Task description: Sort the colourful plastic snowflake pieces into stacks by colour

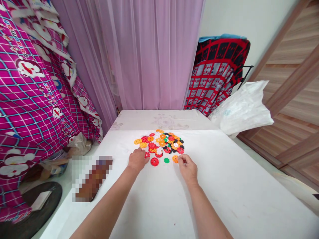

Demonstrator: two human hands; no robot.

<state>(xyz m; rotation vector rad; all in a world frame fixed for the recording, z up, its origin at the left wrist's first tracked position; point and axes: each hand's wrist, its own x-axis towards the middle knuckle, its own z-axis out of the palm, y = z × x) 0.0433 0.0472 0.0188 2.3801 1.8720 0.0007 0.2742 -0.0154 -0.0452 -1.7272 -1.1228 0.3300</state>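
A heap of notched plastic discs (159, 142) in red, orange, yellow, white, green and black lies on the white-covered table. At its near left edge, my left hand (137, 160) has its fingers curled with the thumb against a red notched disc (147, 155). The fingertips are partly hidden. My right hand (188, 167) pinches an orange notched disc (175, 159) by its right edge, close to the tabletop. Between the hands, a separate red disc (154, 161) and a smaller green disc (166, 160) rest flat in front of the heap.
The white tabletop (224, 186) spreads around the heap. On its left edge lies a pixelated dark object (92, 181). A white plastic bag (246, 108) hangs at the far right corner. Purple curtains (154, 53) hang behind, and a pink patterned cloth (37, 86) is at left.
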